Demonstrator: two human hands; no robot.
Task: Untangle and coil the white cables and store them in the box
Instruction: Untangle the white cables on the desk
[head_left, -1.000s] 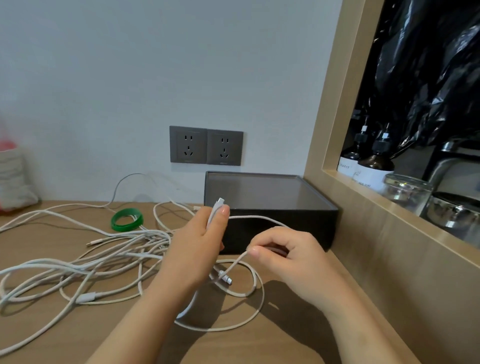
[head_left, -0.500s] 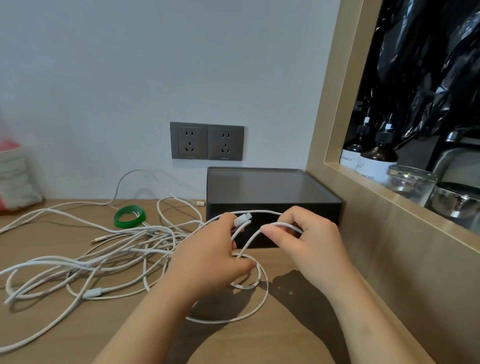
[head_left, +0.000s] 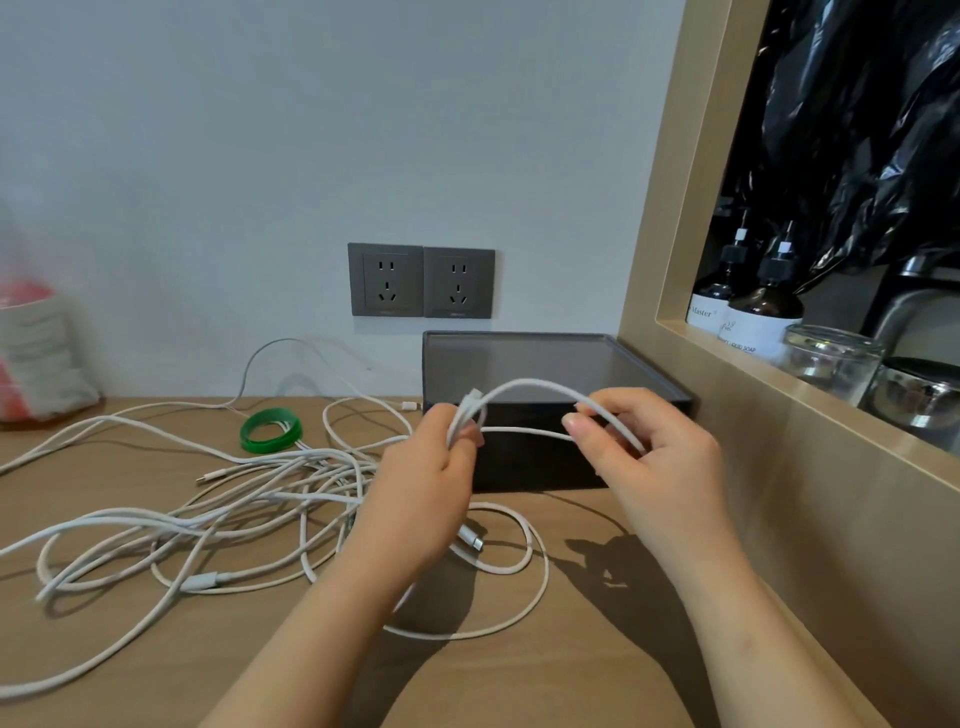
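Loop of one white cable (head_left: 524, 382) wider now, pinched in left hand (head_left: 415, 493) and right hand (head_left: 660, 462), before one box (head_left: 535, 462).

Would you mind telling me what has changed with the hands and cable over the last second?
The right hand rose from near the table and drew the white cable rightward into a loop before the box. The left hand keeps its grip near the connector end. The tangled cables and green ring stayed put.

Cables (head_left: 208, 514) lie left of the box (head_left: 545, 364) — sockets (head_left: 421, 280) behind it.
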